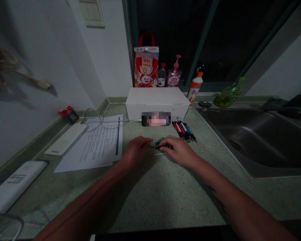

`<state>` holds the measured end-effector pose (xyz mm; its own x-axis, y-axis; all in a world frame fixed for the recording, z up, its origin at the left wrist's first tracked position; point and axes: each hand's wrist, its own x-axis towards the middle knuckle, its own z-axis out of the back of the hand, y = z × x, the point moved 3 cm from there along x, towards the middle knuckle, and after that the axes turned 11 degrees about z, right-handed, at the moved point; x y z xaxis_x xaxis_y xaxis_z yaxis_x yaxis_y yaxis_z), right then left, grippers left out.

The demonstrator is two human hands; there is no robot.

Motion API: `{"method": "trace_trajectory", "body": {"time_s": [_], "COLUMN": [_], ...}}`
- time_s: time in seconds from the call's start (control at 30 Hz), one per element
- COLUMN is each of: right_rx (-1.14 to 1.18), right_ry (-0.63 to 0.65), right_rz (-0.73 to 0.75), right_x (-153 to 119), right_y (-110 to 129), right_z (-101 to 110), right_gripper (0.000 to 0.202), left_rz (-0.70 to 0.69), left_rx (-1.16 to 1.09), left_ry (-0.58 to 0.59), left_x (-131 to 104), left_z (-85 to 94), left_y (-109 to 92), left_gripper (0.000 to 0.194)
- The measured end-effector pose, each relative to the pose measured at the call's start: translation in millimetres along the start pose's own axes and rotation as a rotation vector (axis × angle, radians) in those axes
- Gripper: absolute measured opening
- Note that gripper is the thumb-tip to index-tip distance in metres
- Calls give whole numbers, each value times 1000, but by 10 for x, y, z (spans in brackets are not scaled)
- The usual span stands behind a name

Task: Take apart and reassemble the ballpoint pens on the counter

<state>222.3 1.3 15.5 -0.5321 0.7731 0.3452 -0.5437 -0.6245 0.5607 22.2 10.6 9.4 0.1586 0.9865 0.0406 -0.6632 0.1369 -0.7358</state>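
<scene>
My left hand (pixel 136 150) is closed in a pinch over the counter, its fingertips close to those of the other hand. Whatever it pinches is too small and dark to make out. Fingers of my right hand (pixel 179 150) are closed on a dark pen part (pixel 163 146), partly hidden by them. A small blue piece (pixel 157 143) shows just beyond the dark part. Below the fingertips lies a thin white stick (pixel 160 154), perhaps a refill. Several pens (pixel 183 131) with black grips and pink, white or blue barrels lie side by side beyond my right hand.
A phone (pixel 156 119) leans before a white box (pixel 155 97). Printed sheets (pixel 100 144), a flat white device (pixel 66 139) and a white power strip (pixel 17 184) lie left. A steel sink (pixel 251 140) is right. Bottles (pixel 195 87) and a red-and-white bag (pixel 146 67) stand behind.
</scene>
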Motion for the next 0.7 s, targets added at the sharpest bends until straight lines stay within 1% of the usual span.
{"method": "trace_trajectory", "body": {"time_s": [0.2, 0.3, 0.5, 0.6, 0.7], "right_rx": [-1, -26, -48, -60, -53], "right_ry": [221, 285, 292, 304, 323], "right_rz": [71, 75, 47, 40, 24], "right_x": [-15, -27, -42, -45, -47], "right_y": [99, 117, 102, 109, 116], "right_z": [-91, -124, -97, -77, -75], "right_gripper": [14, 15, 20, 21, 22], "left_rz": [37, 54, -31, -38, -16], "left_rx": [95, 177, 285, 335, 382], "left_ry": [-55, -52, -36, -23, -9], "left_x": [7, -10, -38, -56, -71], "left_z": [22, -5, -40, -37, -32], "left_y": [48, 74, 85, 60, 40], "left_gripper": [25, 24, 24, 26, 22]}}
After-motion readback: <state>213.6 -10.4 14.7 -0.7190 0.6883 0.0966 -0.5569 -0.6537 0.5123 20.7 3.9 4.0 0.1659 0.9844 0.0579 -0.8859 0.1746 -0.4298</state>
